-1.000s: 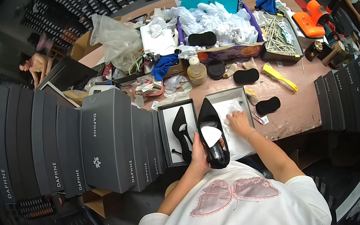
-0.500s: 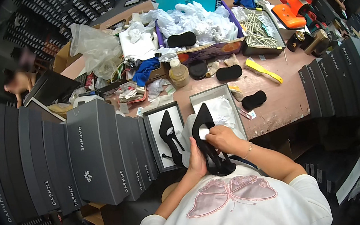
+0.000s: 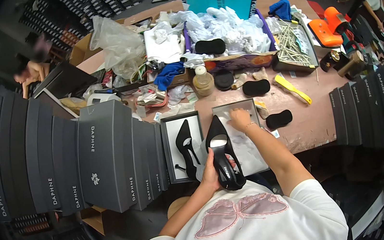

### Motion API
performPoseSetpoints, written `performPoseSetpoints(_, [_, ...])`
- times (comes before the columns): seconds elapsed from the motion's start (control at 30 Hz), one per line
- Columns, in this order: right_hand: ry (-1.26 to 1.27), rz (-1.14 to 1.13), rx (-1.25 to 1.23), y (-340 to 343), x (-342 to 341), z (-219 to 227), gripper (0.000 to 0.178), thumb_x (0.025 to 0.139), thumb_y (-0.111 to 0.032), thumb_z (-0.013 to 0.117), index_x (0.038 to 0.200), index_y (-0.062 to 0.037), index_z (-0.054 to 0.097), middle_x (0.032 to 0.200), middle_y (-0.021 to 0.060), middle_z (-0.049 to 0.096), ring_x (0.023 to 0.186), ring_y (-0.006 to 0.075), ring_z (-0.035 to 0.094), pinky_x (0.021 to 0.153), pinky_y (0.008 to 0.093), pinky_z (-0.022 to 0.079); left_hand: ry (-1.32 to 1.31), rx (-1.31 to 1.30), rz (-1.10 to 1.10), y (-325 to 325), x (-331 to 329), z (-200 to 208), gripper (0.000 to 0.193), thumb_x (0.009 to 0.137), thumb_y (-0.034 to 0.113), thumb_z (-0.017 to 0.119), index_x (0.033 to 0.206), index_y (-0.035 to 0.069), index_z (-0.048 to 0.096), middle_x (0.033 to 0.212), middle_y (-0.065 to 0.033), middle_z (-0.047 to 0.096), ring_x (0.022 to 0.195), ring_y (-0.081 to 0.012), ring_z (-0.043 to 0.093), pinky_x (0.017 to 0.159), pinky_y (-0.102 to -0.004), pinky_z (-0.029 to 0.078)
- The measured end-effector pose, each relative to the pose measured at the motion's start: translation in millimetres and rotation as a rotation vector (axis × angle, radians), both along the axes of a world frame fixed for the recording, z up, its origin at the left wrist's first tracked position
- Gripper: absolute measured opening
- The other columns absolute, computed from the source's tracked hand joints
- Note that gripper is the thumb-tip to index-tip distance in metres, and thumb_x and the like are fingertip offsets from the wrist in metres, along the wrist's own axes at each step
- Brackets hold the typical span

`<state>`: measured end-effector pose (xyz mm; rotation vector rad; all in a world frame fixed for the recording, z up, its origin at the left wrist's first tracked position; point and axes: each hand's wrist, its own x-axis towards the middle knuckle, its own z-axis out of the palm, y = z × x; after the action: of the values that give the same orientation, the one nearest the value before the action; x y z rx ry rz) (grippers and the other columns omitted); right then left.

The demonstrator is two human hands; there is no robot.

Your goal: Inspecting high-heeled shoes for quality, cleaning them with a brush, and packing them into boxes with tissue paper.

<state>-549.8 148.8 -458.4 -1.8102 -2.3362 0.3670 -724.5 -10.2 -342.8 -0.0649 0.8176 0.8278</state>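
A black pointed high-heeled shoe (image 3: 213,128) rests in my left hand (image 3: 211,172), toe pointing away from me, with the fingers closed round its side. White stuffing (image 3: 218,141) shows inside its front. My right hand (image 3: 239,119) reaches into a grey box part (image 3: 232,105) holding crumpled white tissue paper (image 3: 250,153); its bent fingers are down on the paper near the far end. Left of the held shoe, the matching black shoe (image 3: 185,145) lies on its side in an open grey shoebox (image 3: 168,140).
Closed grey shoeboxes (image 3: 104,156) stand in rows on the left, with more boxes (image 3: 370,111) at right. Beyond lie black oval pads (image 3: 256,87), a yellow-handled brush (image 3: 292,90), a jar (image 3: 203,82), a purple box (image 3: 242,61) of white tissue and an orange tool (image 3: 326,32). Other people are further back.
My right hand has left the shoe's opening and moved forward to the tissue paper in the box part. White stuffing now sits in the shoe, which my left hand still holds.
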Motion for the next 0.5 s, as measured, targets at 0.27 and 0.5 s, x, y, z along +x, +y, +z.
performPoseSetpoints(0.27, [0.773,0.126,-0.077,-47.1,0.5,126.4,0.016,0.077,-0.003,0.059,0.093,-0.0020,0.061,0.085,0.0160,0.063,0.072,0.0318,0.064,0.066,0.0412,0.052,0.014,0.008,0.072,6.2,-5.2,-6.1,0.071,0.087,0.070,0.039,0.096,0.003,0.060,0.083,-0.0088,0.063,0.078,-0.0226,0.063,0.074,-0.0340,0.054])
performPoseSetpoints(0.5, [0.293,0.038,0.213,-66.6,-33.2,117.9,0.035,0.076,-0.007,0.057,0.111,-0.0126,0.055,0.101,0.0110,0.053,0.094,0.0295,0.055,0.067,0.0428,0.048,0.201,0.091,-0.012,5.4,33.4,1.7,0.053,0.089,0.058,0.050,0.086,0.005,0.058,0.069,-0.0078,0.059,0.065,-0.0216,0.062,0.059,-0.0331,0.052])
